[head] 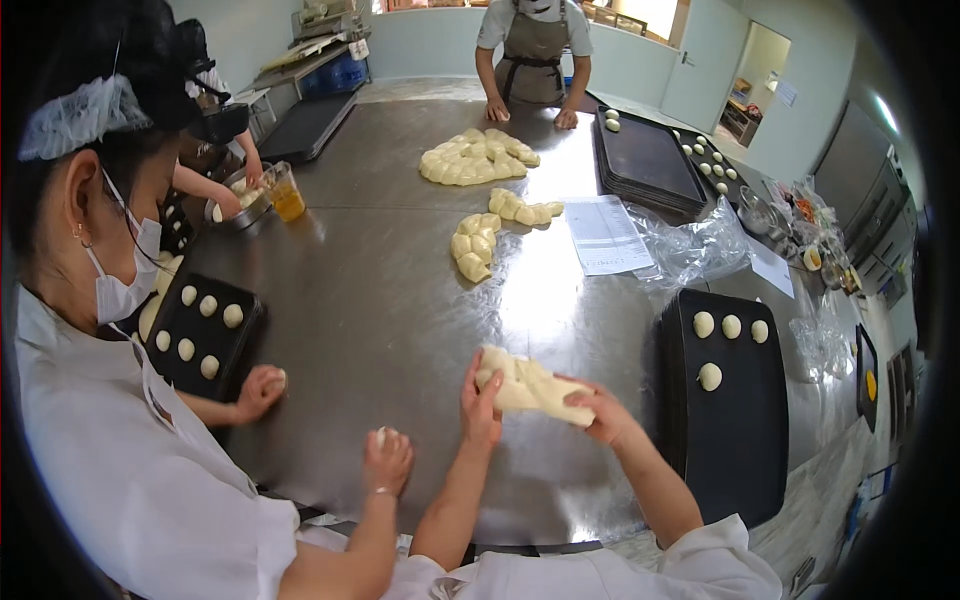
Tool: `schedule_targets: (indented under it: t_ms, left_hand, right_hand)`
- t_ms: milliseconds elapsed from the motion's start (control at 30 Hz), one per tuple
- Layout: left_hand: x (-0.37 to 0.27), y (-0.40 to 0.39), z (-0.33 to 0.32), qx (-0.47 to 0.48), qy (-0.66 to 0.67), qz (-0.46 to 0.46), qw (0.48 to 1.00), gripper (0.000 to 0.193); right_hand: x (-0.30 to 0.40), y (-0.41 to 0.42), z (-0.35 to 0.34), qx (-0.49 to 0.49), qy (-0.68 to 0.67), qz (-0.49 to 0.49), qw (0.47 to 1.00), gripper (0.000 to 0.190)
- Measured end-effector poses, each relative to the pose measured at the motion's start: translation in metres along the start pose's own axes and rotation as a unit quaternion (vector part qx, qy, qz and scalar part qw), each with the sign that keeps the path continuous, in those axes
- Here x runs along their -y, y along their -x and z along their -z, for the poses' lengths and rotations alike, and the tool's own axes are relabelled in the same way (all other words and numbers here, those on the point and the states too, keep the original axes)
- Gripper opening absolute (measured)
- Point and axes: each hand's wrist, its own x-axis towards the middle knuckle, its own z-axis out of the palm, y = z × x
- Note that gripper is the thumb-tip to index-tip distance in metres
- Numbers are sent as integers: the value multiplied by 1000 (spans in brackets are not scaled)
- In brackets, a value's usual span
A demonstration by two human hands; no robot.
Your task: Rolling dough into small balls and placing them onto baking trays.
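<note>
A slab of pale dough (529, 386) is held between my two hands above the near part of the steel worktable (360, 315). My left hand (481, 401) grips its left end, thumb on top. At the right end my right hand (604, 412) has its fingers closed on the dough. Farther off lie two smaller clumps of cut dough pieces (474, 247), (525, 208) and a large mound of dough portions (476, 157). To my right, a black baking tray (731, 450) on a stack carries several round dough balls (709, 377).
A co-worker (150, 450) on the left has both hands on the table, close to my left arm, beside a tray of dough balls (210, 367). Another person (532, 60) leans on the far edge. Papers (607, 234) and plastic bags (697, 244) lie right of centre.
</note>
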Motion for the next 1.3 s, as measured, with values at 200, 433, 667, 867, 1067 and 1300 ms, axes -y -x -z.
schedule_targets:
  t_ms: [200, 433, 667, 867, 1067, 1300]
  left_hand:
    - [-48, -26, -11, 76, -133, -111, 982, 63]
    - [7, 51, 114, -111, -429, 34, 896, 58]
    - [11, 78, 109, -142, -323, 48, 935, 41]
    - [-35, 110, 71, -96, -447, -33, 889, 34]
    - [-108, 178, 30, -101, -446, -37, 889, 39]
    - [-44, 162, 37, 125, -864, 47, 485, 74]
  right_hand:
    - [49, -17, 52, 91, -9, 184, 979, 54]
    - [17, -35, 131, -19, 296, 37, 954, 68]
    - [0, -63, 79, -163, 716, 250, 631, 94]
    - [-55, -108, 12, 85, 746, 253, 610, 52]
    - [-32, -135, 35, 48, 652, 272, 706, 52]
    - [-22, -113, 50, 89, 579, 141, 798, 78]
